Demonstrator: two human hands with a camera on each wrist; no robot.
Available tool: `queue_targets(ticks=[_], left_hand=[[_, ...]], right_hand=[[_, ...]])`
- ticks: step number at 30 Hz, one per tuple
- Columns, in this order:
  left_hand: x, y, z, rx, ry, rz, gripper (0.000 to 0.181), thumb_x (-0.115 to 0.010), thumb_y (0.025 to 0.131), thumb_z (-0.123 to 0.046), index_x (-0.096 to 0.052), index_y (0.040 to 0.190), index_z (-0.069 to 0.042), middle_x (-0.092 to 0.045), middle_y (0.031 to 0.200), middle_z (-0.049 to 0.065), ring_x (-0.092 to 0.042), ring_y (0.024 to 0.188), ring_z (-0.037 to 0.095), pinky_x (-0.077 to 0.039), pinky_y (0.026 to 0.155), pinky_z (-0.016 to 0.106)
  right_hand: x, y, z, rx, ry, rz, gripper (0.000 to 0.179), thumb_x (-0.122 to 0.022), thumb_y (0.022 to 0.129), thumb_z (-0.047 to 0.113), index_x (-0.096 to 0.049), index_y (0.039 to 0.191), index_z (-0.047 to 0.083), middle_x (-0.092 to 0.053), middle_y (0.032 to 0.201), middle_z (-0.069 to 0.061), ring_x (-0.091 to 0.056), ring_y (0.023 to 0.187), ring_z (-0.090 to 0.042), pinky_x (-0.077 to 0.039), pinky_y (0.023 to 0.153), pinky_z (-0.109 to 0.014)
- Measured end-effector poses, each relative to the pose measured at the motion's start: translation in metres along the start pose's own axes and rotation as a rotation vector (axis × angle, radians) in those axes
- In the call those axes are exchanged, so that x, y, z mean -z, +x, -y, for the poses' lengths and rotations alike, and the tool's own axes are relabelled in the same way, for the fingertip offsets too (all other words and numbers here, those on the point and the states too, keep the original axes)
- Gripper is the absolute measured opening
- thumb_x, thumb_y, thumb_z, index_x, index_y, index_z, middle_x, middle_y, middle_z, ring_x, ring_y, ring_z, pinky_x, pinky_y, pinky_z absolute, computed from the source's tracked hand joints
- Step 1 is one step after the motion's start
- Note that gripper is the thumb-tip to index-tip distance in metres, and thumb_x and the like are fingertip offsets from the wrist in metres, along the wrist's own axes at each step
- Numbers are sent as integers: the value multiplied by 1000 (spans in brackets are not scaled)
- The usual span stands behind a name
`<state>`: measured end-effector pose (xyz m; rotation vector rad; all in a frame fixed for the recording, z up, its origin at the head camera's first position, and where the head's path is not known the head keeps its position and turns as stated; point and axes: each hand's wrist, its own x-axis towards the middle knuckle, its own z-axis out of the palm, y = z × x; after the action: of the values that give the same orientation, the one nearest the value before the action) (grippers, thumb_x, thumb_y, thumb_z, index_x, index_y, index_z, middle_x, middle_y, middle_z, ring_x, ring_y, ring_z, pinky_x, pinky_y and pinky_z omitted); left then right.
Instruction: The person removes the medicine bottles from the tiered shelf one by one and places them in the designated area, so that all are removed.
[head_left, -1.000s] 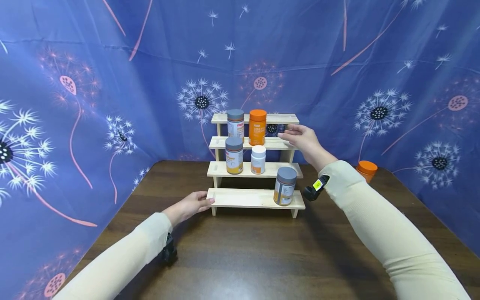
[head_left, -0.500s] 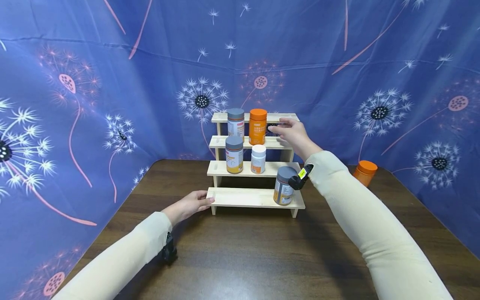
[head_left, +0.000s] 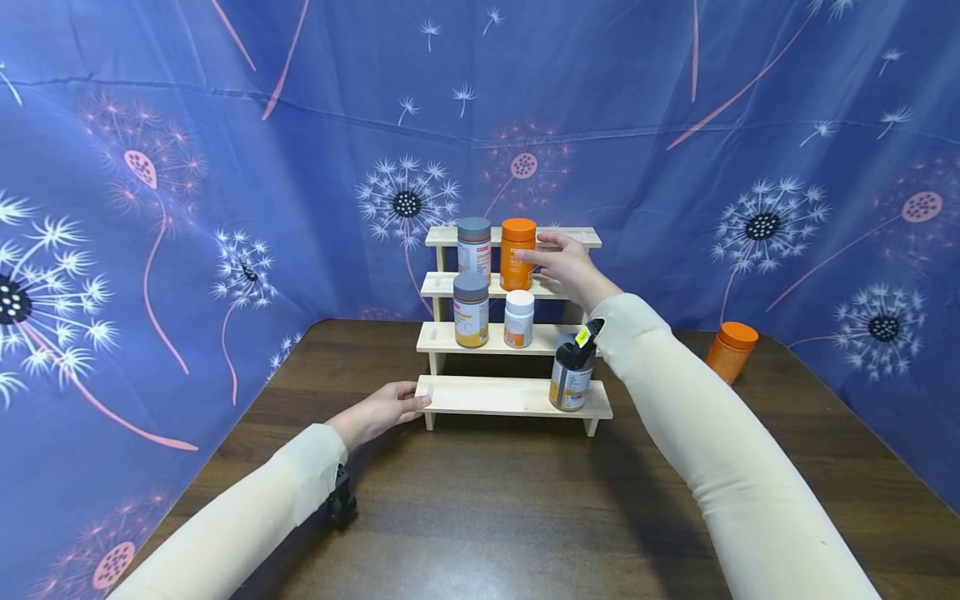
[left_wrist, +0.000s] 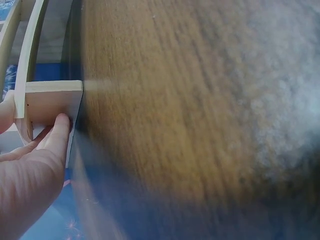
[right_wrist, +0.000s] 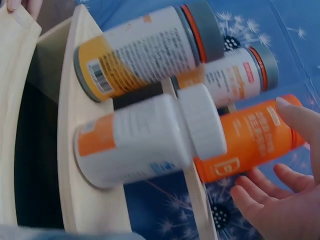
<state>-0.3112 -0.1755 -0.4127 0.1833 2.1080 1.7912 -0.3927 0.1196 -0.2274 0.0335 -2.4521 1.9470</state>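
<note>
A stepped wooden display rack point(head_left: 495, 397) stands on the table, holding several supplement bottles. My left hand point(head_left: 380, 414) grips the left end of its lowest shelf; in the left wrist view, fingers point(left_wrist: 60, 131) reach under the board against the leg. My right hand point(head_left: 566, 265) is at the orange bottle point(head_left: 517, 257) on the second-highest shelf. The thumb lies over the bottle's front near the cap, while the other fingers spread loosely along its right side, not closed round it. Whether the thumb touches is hard to tell.
Left of the orange bottle is a grey-capped bottle point(head_left: 473, 250). One shelf lower stand another grey-capped bottle point(head_left: 471, 312) and a white bottle point(head_left: 518, 321). A grey-capped jar point(head_left: 568, 387) is on the lowest shelf, under my right wrist. Another orange bottle point(head_left: 727, 357) stands at the table's right.
My right hand has moved left from the rack's right end to the orange bottle. The left hand has kept its hold on the lowest shelf, and the bottles have stayed in place.
</note>
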Motion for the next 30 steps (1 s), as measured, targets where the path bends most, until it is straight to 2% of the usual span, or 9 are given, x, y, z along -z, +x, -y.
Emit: queue_targets(ticks=[3, 11, 16, 23, 30], left_hand=[[0, 0, 0, 2, 3, -2, 51, -50, 100, -6, -29, 141, 18, -55, 124, 21, -57, 106, 14, -42, 113, 40], [-1, -1, -1, 15, 24, -2, 51, -50, 100, -7, -30, 140, 18, -54, 124, 22, -56, 108, 16, -42, 113, 40], [-1, -1, 0, 12, 29, -10, 50, -50, 100, -6, -32, 139, 18, -55, 122, 20, -57, 106, 15, -43, 112, 40], [-2, 1, -3, 18, 42, -15, 49, -51, 100, -7, -33, 139, 18, -56, 119, 18, -58, 102, 13, -44, 111, 39], [-1, 1, -5, 36, 48, -17, 49, -50, 101, -7, -33, 139, 17, -56, 118, 18, -58, 102, 14, -43, 112, 39]], right_hand=[[-6, 0, 0, -4, 22, -14, 74, -73, 87, 27, -35, 149, 13, -41, 150, -10, -43, 135, -29, -39, 115, -43], [-17, 3, 1, -44, 134, 17, 76, -73, 88, 22, -31, 151, 17, -38, 152, -9, -41, 137, -27, -39, 115, -44], [-23, 6, -1, -30, 101, 1, 71, -71, 90, 23, -33, 149, 14, -41, 149, -11, -44, 134, -29, -43, 112, -46], [-17, 8, -2, -7, -34, -10, 66, -68, 91, 33, -37, 146, 13, -44, 146, -11, -45, 133, -29, -46, 109, -48], [-18, 7, -1, 40, -133, -5, 65, -68, 91, 32, -39, 144, 9, -49, 141, -15, -49, 128, -32, -49, 105, -51]])
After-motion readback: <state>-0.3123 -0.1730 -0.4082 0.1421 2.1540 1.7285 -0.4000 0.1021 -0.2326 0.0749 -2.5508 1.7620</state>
